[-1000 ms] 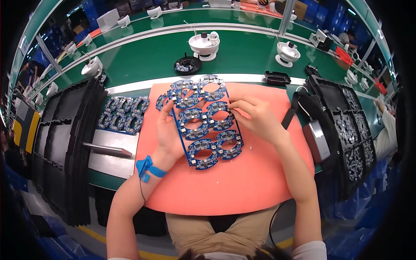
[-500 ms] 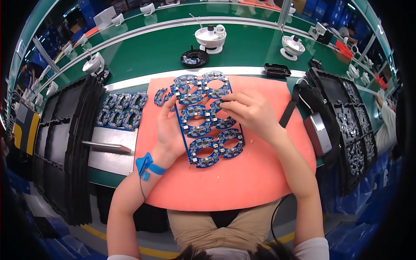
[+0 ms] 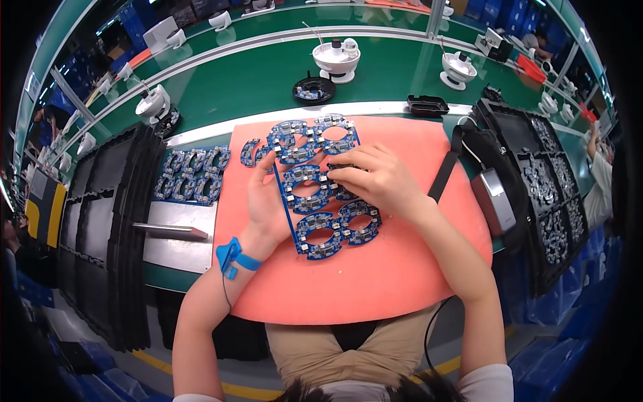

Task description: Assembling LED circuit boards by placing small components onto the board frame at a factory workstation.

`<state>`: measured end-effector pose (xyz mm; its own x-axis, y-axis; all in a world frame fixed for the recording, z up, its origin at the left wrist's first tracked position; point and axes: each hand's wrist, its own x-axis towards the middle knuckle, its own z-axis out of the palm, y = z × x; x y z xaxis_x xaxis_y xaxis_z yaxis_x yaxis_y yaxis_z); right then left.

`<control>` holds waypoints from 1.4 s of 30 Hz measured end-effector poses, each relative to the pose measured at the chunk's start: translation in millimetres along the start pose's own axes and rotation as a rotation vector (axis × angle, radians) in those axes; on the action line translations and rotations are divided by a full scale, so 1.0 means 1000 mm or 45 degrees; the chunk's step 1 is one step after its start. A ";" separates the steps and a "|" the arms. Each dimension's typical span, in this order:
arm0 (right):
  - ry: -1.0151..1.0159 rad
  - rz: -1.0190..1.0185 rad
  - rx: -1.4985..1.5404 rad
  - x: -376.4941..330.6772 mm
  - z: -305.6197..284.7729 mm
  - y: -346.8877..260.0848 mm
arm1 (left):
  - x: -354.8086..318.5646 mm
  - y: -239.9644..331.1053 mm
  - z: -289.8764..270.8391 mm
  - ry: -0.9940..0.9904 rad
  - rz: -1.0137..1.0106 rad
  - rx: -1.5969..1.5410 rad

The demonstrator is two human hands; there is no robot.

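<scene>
A blue circuit board panel (image 3: 313, 217) of several ring-shaped boards is held up over a pink mat (image 3: 355, 288). My left hand (image 3: 266, 204) grips it along its left edge, palm up, with the thumb on the rim and the fingers reaching behind; they show through the cut-outs. A blue wrist strap with a cord is on that wrist. Over the middle right ring, my right hand (image 3: 375, 175) has its fingers pinched together on the board and covers much of that ring. Small curved board pieces (image 3: 250, 153) lie on the mat beside the panel's upper left.
Another blue board panel (image 3: 191, 175) lies left, by a metal plate (image 3: 181, 251) with a flat metal bar (image 3: 171, 231). Black trays (image 3: 100, 221) stack at left; a tray of parts (image 3: 546, 194) is right. White bowl-shaped units (image 3: 336, 61) stand on the green bench behind.
My right hand has shifted slightly left and down over the middle right ring, its fingers still pinched. My left hand keeps its hold on the panel. The whole view has moved slightly.
</scene>
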<state>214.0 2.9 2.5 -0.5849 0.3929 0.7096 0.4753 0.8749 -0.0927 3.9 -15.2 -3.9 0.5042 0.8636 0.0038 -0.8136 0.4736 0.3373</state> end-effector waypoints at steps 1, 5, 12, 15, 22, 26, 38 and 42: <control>-0.005 0.023 0.045 0.000 0.001 0.000 | -0.001 0.000 -0.001 0.003 0.002 0.004; 0.054 0.028 0.107 0.002 0.004 -0.003 | 0.002 0.000 -0.006 -0.031 -0.017 0.008; 0.048 0.104 0.045 0.007 0.007 -0.012 | 0.004 -0.001 -0.005 0.003 0.018 0.049; 0.032 0.194 0.146 0.005 0.004 -0.012 | 0.004 -0.004 -0.003 -0.013 0.017 0.061; 0.221 0.060 0.051 0.013 0.016 -0.023 | 0.005 -0.001 -0.015 -0.221 -0.042 -0.014; 0.194 0.042 0.049 0.011 0.021 -0.022 | 0.006 -0.009 0.001 0.011 0.007 0.110; -0.094 -0.107 0.043 0.003 -0.002 -0.002 | 0.008 -0.009 -0.006 0.033 -0.025 0.045; -0.104 0.085 0.148 0.002 0.000 -0.013 | 0.007 -0.008 -0.005 0.045 -0.069 0.041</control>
<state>206.6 -7.2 5.4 -0.6082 0.4687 0.6406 0.4381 0.8712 -0.2214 12.5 -12.5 -11.5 0.5363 0.8427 -0.0484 -0.7754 0.5144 0.3663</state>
